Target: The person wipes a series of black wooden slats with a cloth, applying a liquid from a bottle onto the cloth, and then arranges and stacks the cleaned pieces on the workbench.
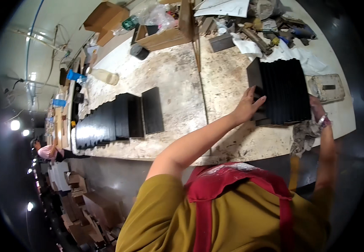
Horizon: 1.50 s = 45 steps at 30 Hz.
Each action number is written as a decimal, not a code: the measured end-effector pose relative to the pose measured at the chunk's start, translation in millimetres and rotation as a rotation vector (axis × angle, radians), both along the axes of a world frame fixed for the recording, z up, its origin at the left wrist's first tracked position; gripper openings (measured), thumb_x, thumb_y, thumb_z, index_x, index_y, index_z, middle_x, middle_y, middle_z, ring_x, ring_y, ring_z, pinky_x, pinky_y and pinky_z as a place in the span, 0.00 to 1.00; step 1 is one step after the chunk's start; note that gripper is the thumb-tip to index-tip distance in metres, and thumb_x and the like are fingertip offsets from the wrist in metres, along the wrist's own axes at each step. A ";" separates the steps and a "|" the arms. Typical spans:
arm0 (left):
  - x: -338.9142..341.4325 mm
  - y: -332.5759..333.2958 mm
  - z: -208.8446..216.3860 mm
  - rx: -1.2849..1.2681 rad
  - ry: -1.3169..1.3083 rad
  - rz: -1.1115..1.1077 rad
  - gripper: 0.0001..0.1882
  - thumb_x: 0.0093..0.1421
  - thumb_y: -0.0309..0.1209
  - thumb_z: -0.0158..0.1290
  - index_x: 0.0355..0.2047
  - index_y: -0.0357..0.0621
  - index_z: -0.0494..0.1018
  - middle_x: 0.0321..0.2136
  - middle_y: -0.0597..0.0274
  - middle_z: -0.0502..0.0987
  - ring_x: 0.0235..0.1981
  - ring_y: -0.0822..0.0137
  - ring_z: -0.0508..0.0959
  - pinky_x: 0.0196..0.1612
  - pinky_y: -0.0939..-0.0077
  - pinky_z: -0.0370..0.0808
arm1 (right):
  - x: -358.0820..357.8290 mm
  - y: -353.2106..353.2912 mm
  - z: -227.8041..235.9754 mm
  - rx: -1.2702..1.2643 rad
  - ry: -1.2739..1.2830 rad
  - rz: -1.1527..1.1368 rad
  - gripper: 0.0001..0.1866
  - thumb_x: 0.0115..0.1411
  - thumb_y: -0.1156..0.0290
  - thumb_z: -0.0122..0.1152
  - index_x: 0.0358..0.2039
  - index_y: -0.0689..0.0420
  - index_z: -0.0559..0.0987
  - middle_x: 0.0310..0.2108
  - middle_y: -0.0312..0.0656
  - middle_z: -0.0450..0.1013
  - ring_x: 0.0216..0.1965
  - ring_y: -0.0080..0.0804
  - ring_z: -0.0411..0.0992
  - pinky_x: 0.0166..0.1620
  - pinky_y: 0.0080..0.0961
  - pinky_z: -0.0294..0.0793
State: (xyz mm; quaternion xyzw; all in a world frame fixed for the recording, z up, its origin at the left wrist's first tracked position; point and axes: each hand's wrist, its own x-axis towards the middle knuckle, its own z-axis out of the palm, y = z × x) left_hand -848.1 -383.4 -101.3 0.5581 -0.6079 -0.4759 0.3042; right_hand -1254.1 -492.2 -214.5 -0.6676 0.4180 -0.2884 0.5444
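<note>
A row of thin black panels (286, 90) stands packed on edge at the right side of the worktable. My left hand (249, 105) is at its left end, thumb and fingers apart, touching the end panel (255, 74). At the opposite end my right hand (317, 110) is against the row, its fingers mostly hidden and a little blurred. A crumpled grey rag (303, 138) hangs over the table edge by my right wrist; whether the hand grips it is unclear.
Leaning black panels (102, 122) stand at the left, with a single panel (152, 110) beside them. Behind are a cardboard box (165, 38), a plastic bottle (105, 77), a dark block (222, 43) and piled tools (255, 38). A flat worn case (329, 95) lies right. Another person (49, 152) is far left.
</note>
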 end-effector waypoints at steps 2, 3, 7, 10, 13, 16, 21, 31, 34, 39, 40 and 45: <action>16.2 7.7 -8.1 0.031 0.079 -0.027 0.47 0.61 0.55 0.48 0.63 0.23 0.47 0.63 0.33 0.53 0.64 0.45 0.56 0.66 0.67 0.54 | 18.7 -0.2 8.2 0.028 -0.091 0.106 0.24 0.57 0.57 0.53 0.45 0.64 0.75 0.34 0.33 0.72 0.35 0.20 0.66 0.40 0.19 0.67; 23.5 15.1 1.4 0.116 0.212 -0.025 0.47 0.61 0.51 0.51 0.64 0.25 0.45 0.62 0.36 0.56 0.62 0.49 0.60 0.63 0.68 0.58 | 64.5 20.3 40.4 0.113 -0.170 0.088 0.24 0.55 0.57 0.54 0.45 0.64 0.75 0.33 0.32 0.71 0.33 0.20 0.65 0.38 0.18 0.67; 47.1 30.1 34.9 0.345 0.507 -0.069 0.44 0.65 0.40 0.52 0.68 0.37 0.36 0.53 0.44 0.69 0.53 0.63 0.72 0.55 0.74 0.69 | 91.8 59.2 48.4 0.087 0.218 0.007 0.29 0.60 0.53 0.53 0.51 0.68 0.72 0.44 0.44 0.73 0.43 0.31 0.70 0.48 0.23 0.69; 67.3 32.7 57.2 0.384 0.322 -0.076 0.44 0.62 0.42 0.56 0.67 0.35 0.43 0.56 0.46 0.67 0.56 0.61 0.69 0.59 0.72 0.64 | 137.2 92.1 102.3 0.153 0.422 -0.056 0.33 0.63 0.49 0.51 0.54 0.69 0.70 0.51 0.54 0.72 0.52 0.39 0.71 0.54 0.28 0.68; 68.1 35.4 50.3 0.280 0.126 0.005 0.47 0.58 0.43 0.59 0.65 0.29 0.45 0.56 0.42 0.66 0.55 0.60 0.69 0.60 0.71 0.63 | 134.0 86.8 84.5 0.334 0.248 -0.004 0.39 0.61 0.43 0.53 0.55 0.70 0.68 0.53 0.56 0.70 0.52 0.41 0.71 0.56 0.29 0.68; 52.5 37.3 56.3 0.168 0.185 0.049 0.50 0.54 0.39 0.64 0.64 0.28 0.44 0.53 0.41 0.68 0.55 0.58 0.69 0.59 0.70 0.64 | 124.2 99.5 57.4 0.185 -0.382 -0.088 0.41 0.63 0.45 0.50 0.61 0.70 0.60 0.58 0.55 0.65 0.51 0.42 0.73 0.53 0.30 0.71; 45.3 17.6 47.9 -0.074 0.019 0.003 0.52 0.48 0.36 0.68 0.64 0.33 0.46 0.53 0.41 0.66 0.52 0.52 0.72 0.54 0.65 0.71 | 161.3 91.1 110.3 0.493 -0.200 -0.002 0.44 0.64 0.53 0.53 0.65 0.69 0.44 0.60 0.57 0.62 0.52 0.42 0.72 0.50 0.24 0.74; 62.3 8.9 37.6 -0.201 -0.363 -0.016 0.61 0.43 0.45 0.70 0.66 0.36 0.41 0.56 0.34 0.57 0.55 0.42 0.68 0.57 0.61 0.69 | 207.3 106.5 190.7 -0.191 0.880 -0.097 0.51 0.56 0.48 0.62 0.69 0.49 0.41 0.49 0.55 0.71 0.44 0.50 0.75 0.44 0.38 0.76; 60.0 7.7 45.9 -0.093 -0.365 -0.009 0.58 0.46 0.41 0.68 0.67 0.39 0.42 0.57 0.33 0.56 0.56 0.41 0.66 0.58 0.62 0.68 | 202.6 115.6 179.7 -0.299 0.882 -0.148 0.48 0.55 0.38 0.55 0.69 0.38 0.44 0.42 0.55 0.72 0.41 0.54 0.75 0.43 0.42 0.75; 45.6 9.6 41.4 -0.042 -0.458 0.086 0.55 0.43 0.42 0.64 0.66 0.39 0.46 0.58 0.29 0.54 0.59 0.34 0.61 0.59 0.59 0.66 | 202.1 113.6 183.0 -0.249 0.921 -0.047 0.44 0.58 0.37 0.51 0.69 0.37 0.46 0.34 0.56 0.74 0.37 0.52 0.75 0.41 0.42 0.75; 43.6 10.2 35.5 -0.133 -0.564 0.100 0.55 0.43 0.44 0.65 0.66 0.41 0.46 0.59 0.29 0.54 0.59 0.36 0.62 0.60 0.59 0.65 | 202.5 113.6 179.5 -0.262 0.881 -0.058 0.44 0.58 0.38 0.50 0.69 0.38 0.47 0.38 0.56 0.74 0.39 0.53 0.75 0.42 0.43 0.75; 22.4 6.0 50.8 -0.035 -0.607 0.155 0.57 0.42 0.44 0.66 0.67 0.46 0.44 0.53 0.31 0.61 0.50 0.37 0.71 0.54 0.57 0.72 | 202.4 118.5 169.7 -0.285 0.773 -0.108 0.42 0.59 0.38 0.49 0.68 0.39 0.47 0.28 0.47 0.76 0.30 0.46 0.77 0.34 0.42 0.74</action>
